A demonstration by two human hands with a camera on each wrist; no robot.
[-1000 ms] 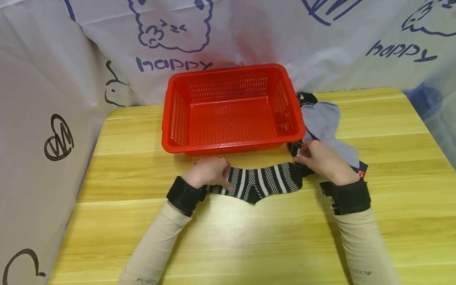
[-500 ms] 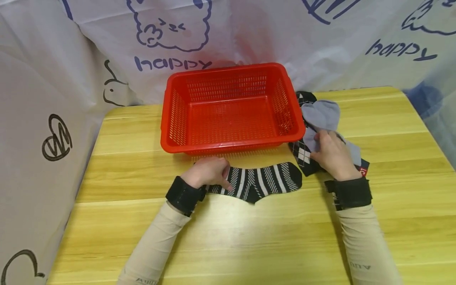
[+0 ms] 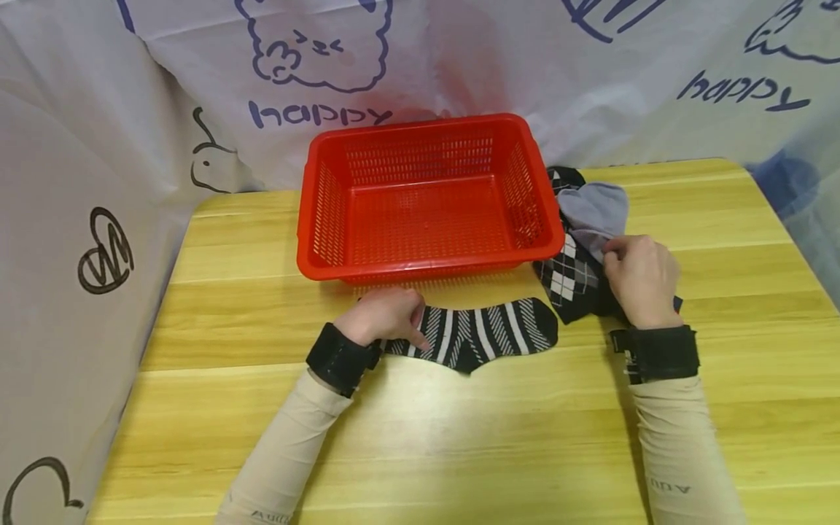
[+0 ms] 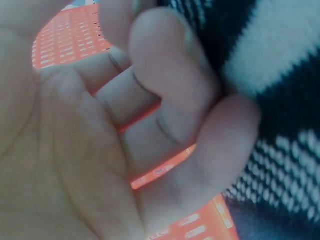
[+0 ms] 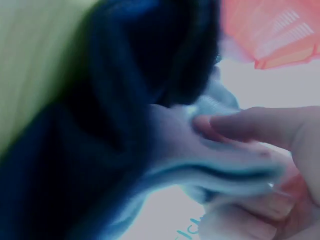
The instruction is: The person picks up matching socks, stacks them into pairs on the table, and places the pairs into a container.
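Observation:
A black sock with white and patterned stripes (image 3: 485, 335) lies flat in front of the basket. My left hand (image 3: 377, 317) rests on its left end; in the left wrist view the relaxed, bent fingers (image 4: 225, 145) touch the knit with their tips. Over on the right, my right hand (image 3: 646, 281) pinches a grey sock (image 3: 597, 208) between thumb and fingers, lifting part of it. The right wrist view shows the grey fabric (image 5: 180, 150) in the pinch, with dark fabric (image 5: 100, 130) beside it, blurred. Underneath lies a black-and-white argyle sock (image 3: 571, 277), partly covered.
A red plastic basket (image 3: 426, 271) with pierced walls stands at the back middle of the wooden table (image 3: 459, 452). The sock pile lies against its right side. A white cloth with drawings (image 3: 459, 58) hangs behind and to the left.
My right hand has left the argyle sock by the striped sock's toe, moved right and taken hold of the grey sock, pulling it rightward. More argyle shows. My left hand has stayed put.

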